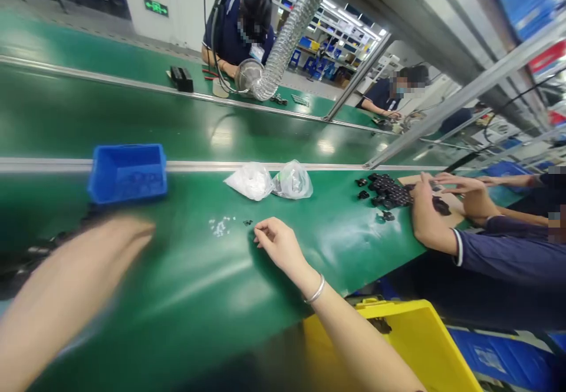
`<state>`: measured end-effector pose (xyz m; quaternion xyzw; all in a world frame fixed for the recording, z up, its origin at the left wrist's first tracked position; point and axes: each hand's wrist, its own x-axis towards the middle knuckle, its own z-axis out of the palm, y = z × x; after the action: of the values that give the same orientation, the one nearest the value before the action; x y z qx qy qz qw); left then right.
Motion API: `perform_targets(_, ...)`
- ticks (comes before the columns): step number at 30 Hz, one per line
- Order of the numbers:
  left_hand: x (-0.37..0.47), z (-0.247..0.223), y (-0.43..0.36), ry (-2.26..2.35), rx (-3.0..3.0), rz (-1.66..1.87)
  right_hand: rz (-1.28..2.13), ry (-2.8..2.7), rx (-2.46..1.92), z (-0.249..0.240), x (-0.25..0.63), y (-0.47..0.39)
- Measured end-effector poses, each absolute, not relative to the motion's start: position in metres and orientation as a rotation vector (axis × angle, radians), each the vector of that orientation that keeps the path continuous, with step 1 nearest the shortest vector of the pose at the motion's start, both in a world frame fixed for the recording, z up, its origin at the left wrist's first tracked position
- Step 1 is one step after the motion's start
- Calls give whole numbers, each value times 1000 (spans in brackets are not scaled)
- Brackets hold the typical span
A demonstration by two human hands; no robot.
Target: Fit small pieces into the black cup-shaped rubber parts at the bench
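My right hand [280, 244] is closed in a pinch just above the green work surface [186, 297]. Whatever its fingertips hold, if anything, is too small to make out. Right beside them lie a few tiny black parts [248, 223], and a scatter of small white pieces [220, 227] is a little further left. Motion smears my left hand [117, 239], so its fingers cannot be read. It is in front of the blue bin [128, 197], near a row of dark parts [39, 253] at the left edge.
Two clear plastic bags [253, 181] lie by the metal rail. To the right, a co-worker's hands [427, 197] are near a pile of black parts [389, 191]. A yellow crate [424, 333] stands below the table's front edge. Across the table sits another person [230, 32] beside a flexible duct [287, 38].
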<state>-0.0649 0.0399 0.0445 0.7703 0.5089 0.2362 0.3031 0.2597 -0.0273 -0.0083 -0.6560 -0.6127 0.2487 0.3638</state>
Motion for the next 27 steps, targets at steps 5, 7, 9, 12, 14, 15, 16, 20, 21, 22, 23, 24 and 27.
perform_targets(5, -8, 62, 13, 983, 1085, 566, 507, -1882, -1652, -6, 226, -10)
perform_targets(7, 5, 50, 8, 820, 747, 541, 440, -1960, -1634, -10, 220, -5)
perform_targets(9, 10, 35, 9, 742, 542, 519, 403, -1979, -1640, -14, 216, -2)
perform_targets(12, 7, 21, 12, 696, 363, 486, 386, -1964, -1662, -18, 214, 0)
perform_targets(14, 4, 19, 13, 680, 299, 478, 403, -1955, -1659, -18, 214, 1)
perform_targets(15, 3, 20, 14, 670, 283, 480, 414, -1949, -1657, -18, 214, 1)
perform_targets(16, 2, 20, 15, 660, 275, 479, 423, -1943, -1658, -17, 214, 1)
perform_targets(20, 1, 21, 15, 640, 279, 464, 427, -1950, -1676, -16, 214, 1)
perform_targets(21, 1, 20, 15, 640, 283, 460, 424, -1957, -1676, -16, 213, 1)
perform_targets(22, 2, 20, 15, 643, 288, 456, 420, -1963, -1674, -16, 213, 2)
perform_targets(23, 2, 20, 14, 648, 296, 450, 417, -1968, -1671, -15, 213, 2)
perform_targets(24, 2, 21, 14, 657, 309, 449, 414, -1973, -1668, -15, 214, 2)
perform_targets(27, 2, 23, 15, 717, 466, 508, 410, -1995, -1652, -14, 214, 3)
